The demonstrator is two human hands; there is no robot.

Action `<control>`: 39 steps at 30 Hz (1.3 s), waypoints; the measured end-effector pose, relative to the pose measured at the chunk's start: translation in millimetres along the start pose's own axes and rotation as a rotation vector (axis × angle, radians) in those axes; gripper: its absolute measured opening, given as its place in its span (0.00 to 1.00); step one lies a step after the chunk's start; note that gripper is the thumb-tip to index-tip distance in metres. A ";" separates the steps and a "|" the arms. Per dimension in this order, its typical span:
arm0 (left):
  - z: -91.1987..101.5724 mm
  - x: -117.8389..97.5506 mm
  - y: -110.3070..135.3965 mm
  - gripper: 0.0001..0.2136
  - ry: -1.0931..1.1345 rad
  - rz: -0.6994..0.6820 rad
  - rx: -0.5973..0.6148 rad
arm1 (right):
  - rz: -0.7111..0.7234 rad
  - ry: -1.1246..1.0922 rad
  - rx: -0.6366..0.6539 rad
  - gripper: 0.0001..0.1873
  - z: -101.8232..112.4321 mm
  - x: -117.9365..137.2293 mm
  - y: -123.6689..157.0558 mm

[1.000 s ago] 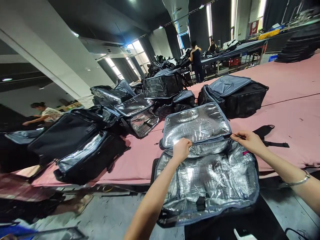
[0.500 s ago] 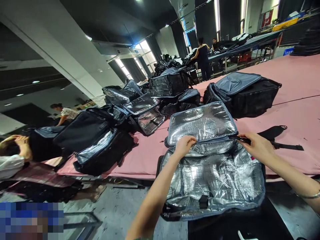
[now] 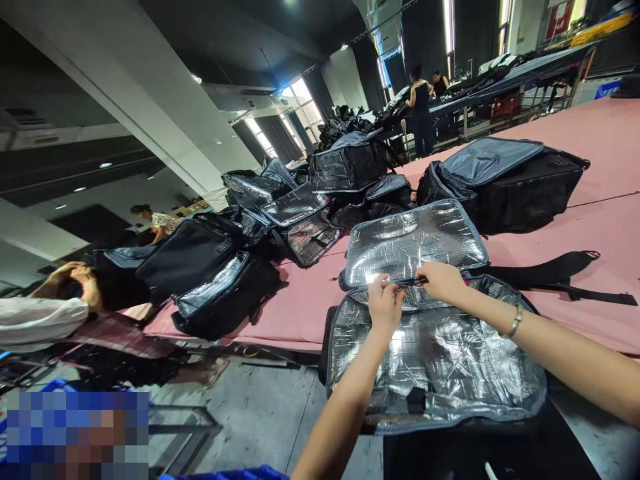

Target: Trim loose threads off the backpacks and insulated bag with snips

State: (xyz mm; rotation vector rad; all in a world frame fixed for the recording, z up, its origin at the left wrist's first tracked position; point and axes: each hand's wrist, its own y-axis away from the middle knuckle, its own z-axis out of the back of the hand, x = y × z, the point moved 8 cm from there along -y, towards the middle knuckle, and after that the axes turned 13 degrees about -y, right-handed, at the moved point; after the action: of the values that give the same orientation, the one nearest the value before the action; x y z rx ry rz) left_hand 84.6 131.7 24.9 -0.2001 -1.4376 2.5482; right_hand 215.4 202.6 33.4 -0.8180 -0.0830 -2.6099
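An open insulated bag point(image 3: 440, 360) with a crinkled silver foil lining lies at the near edge of the pink table point(image 3: 590, 227). Its foil-lined lid point(image 3: 415, 241) is flipped back onto the table. My left hand point(image 3: 384, 303) pinches the seam where the lid joins the bag. My right hand point(image 3: 441, 280), a bracelet on its wrist, is closed on a thin dark tool at the same seam, a hand's width to the right. A black strap point(image 3: 555, 277) trails to the right of the bag.
Several black insulated bags point(image 3: 505, 180) are piled across the table, some open and showing foil point(image 3: 213, 280). A person's white-sleeved arm point(image 3: 45, 313) is at the far left. Other people stand at far tables point(image 3: 420, 107). Grey concrete floor point(image 3: 250, 420) lies below the table edge.
My right hand has slid left along the lid seam from the bag's right corner until it sits close to my left hand. The camera has shifted left and slightly down.
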 end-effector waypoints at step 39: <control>6.7 16.8 -10.3 0.04 0.504 0.162 0.337 | 0.670 0.319 -0.323 0.13 24.5 22.7 43.7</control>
State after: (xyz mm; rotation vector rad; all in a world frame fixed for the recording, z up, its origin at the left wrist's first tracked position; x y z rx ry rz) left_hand 68.1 135.5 36.9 -0.8566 -0.8253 2.5514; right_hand 228.7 158.6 63.5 -0.4089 0.6089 -2.0872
